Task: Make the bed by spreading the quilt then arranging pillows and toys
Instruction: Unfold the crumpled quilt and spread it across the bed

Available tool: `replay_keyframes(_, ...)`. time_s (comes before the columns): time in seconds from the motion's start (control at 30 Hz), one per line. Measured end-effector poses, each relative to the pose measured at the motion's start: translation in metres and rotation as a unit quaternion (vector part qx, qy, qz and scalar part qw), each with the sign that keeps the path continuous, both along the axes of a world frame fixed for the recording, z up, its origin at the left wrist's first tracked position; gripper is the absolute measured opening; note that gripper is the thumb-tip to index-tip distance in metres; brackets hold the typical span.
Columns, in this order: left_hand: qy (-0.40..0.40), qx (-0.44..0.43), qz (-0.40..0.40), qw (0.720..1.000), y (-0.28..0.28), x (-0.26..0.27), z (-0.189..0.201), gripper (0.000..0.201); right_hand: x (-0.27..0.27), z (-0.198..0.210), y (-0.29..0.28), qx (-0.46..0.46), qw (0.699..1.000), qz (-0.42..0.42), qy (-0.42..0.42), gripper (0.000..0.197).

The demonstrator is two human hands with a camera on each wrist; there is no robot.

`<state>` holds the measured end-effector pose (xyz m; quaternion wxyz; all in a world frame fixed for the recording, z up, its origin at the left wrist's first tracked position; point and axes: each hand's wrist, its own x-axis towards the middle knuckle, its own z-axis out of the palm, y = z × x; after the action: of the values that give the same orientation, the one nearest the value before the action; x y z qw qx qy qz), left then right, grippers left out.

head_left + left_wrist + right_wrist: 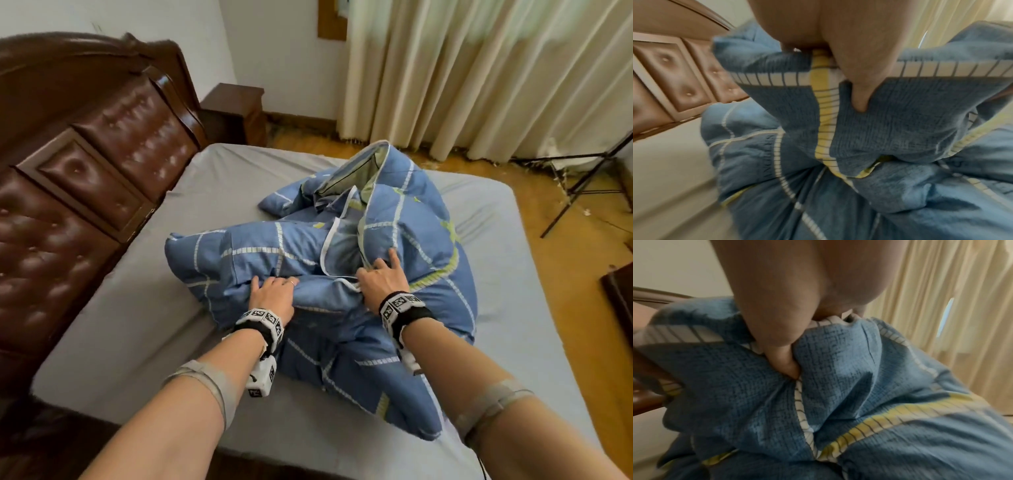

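A blue quilt (394, 240) with white and yellow-green check lines lies crumpled in a heap in the middle of the bed (137, 308), which has a grey sheet. My left hand (274, 294) grips a fold on the near left of the heap; in the left wrist view its thumb (859, 97) presses into the blue cloth (900, 129). My right hand (383, 277) grips the white-piped edge of the quilt just to the right, its forefinger pointing up; the right wrist view shows its thumb (781, 356) pinching the fabric (838, 386). No pillows or toys are in view.
A brown tufted headboard (85, 188) runs along the left. A dark bedside cabinet (236, 109) stands in the far corner. Cream curtains (479, 68) hang at the back right above a wooden floor (548, 274), where a black stand's legs (582, 185) spread.
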<state>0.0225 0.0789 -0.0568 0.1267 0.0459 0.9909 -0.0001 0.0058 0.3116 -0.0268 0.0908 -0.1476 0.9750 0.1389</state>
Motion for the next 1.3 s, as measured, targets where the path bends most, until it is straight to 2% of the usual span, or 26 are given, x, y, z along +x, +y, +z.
replay_keyframes(0.13, 0.002, 0.074, 0.017, 0.997, 0.074, -0.024, 0.012, 0.048, 0.019, 0.011, 0.066, 0.004, 0.995, -0.101, 0.027, 0.037)
replay_keyframes(0.23, 0.001, 0.090, -0.013, 0.996, 0.133, -0.021, 0.019, 0.039, 0.040, 0.023, 0.124, 0.012, 0.987, -0.158, 0.020, 0.029)
replay_keyframes(0.37, 0.024, 0.047, -0.028, 0.998, 0.198, -0.004, 0.039, 0.032, 0.069, 0.039, 0.187, 0.009, 0.979, -0.203, 0.032, 0.028)
replay_keyframes(0.47, 0.037, 0.008, -0.021, 0.999, 0.242, 0.009, 0.052, 0.036, 0.090, 0.048, 0.232, 0.004, 0.974, -0.220, 0.064, 0.027)
replay_keyframes(0.57, 0.067, -0.045, -0.047, 0.996, 0.274, 0.022, 0.061, 0.039, 0.111, 0.049, 0.280, -0.013, 0.970, -0.217, 0.106, 0.018)
replay_keyframes(0.67, 0.103, -0.108, -0.022, 0.988, 0.295, 0.037, 0.073, 0.039, 0.128, 0.043, 0.332, -0.046, 0.966, -0.231, 0.107, 0.024)
replay_keyframes(0.77, 0.084, -0.133, 0.022, 0.987, 0.309, 0.072, 0.084, 0.030, 0.141, 0.030, 0.378, -0.076, 0.970, -0.205, 0.104, 0.029)
replay_keyframes(0.93, -0.008, -0.084, 0.109, 0.990, 0.353, 0.173, 0.086, 0.031, 0.173, 0.029, 0.428, -0.076, 0.985, -0.127, 0.087, 0.031)
replay_keyframes(1.13, -0.035, -0.030, 0.183, 0.982, 0.399, 0.256, 0.068, 0.036, 0.211, 0.050, 0.471, -0.085, 0.992, -0.066, 0.061, 0.037)
replay_keyframes(1.2, -0.036, -0.010, 0.195, 0.980, 0.410, 0.281, 0.060, 0.038, 0.229, 0.051, 0.482, -0.086, 0.994, -0.052, 0.045, 0.034)
replay_keyframes(1.3, -0.071, -0.025, 0.216, 0.974, 0.428, 0.319, 0.041, 0.043, 0.259, 0.045, 0.498, -0.062, 0.997, -0.029, 0.029, 0.026)
